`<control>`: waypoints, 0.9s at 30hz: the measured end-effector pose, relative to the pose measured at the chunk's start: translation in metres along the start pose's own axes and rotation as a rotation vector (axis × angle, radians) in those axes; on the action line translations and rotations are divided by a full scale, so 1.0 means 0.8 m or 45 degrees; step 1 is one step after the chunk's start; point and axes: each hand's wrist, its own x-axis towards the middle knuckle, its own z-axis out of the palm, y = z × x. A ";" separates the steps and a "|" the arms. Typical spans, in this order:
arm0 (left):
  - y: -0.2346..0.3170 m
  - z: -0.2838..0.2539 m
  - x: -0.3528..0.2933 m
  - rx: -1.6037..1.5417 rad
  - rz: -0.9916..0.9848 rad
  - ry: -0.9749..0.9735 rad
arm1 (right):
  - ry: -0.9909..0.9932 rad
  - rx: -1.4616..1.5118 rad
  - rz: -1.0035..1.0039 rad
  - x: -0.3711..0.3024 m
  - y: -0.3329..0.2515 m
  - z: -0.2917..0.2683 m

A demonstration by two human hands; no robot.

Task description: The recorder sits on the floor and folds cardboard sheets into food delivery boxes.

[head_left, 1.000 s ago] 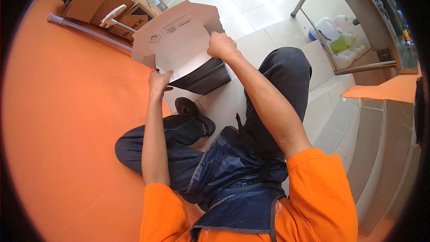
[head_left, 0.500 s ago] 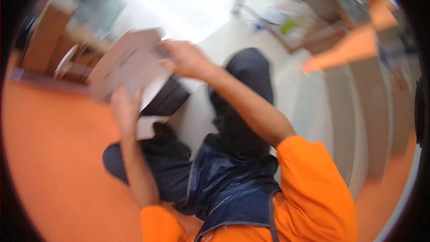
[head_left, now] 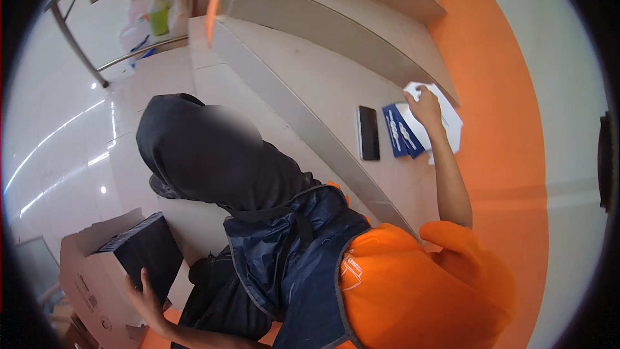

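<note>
My right hand (head_left: 424,105) reaches out to the right onto a pale step (head_left: 323,84) and grips the corner of a white sheet (head_left: 452,123). Under the sheet's near edge lies a blue and white flat packet (head_left: 400,130). A black phone (head_left: 369,132) lies flat just left of the packet. At the lower left, my left hand (head_left: 146,298) holds an open brown cardboard box (head_left: 84,271), its fingers against a black box (head_left: 145,252) that stands inside it. My raised knee (head_left: 194,148) in dark trousers fills the middle.
An orange wall band (head_left: 504,123) runs beside the steps on the right. A metal-framed stand (head_left: 97,71) with a green bottle (head_left: 159,16) and other containers is at the upper left. Glossy white floor tiles (head_left: 64,148) lie to the left.
The view has swung to the right. My right hand left the cardboard box and reached over to the white sheet on the step. My left hand stayed with the box, now low on the left.
</note>
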 end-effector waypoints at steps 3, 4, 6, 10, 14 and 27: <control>0.004 -0.010 -0.002 -0.198 -0.098 -0.206 | -0.251 -0.110 0.177 -0.034 0.064 0.036; -0.003 -0.011 -0.003 -0.181 -0.099 -0.205 | -0.339 -0.023 0.208 -0.041 0.065 0.048; -0.017 0.000 -0.003 -0.144 -0.105 -0.098 | -0.457 0.067 0.216 -0.041 0.086 0.076; -0.012 -0.010 -0.004 -0.128 -0.130 -0.145 | -0.790 -0.005 0.129 -0.026 0.108 0.097; -0.005 -0.012 -0.016 -0.241 -0.137 -0.122 | -0.790 -0.253 0.205 -0.006 0.123 0.080; 0.000 0.006 -0.035 -0.536 -0.090 0.039 | 0.046 0.670 -1.069 0.009 -0.236 -0.124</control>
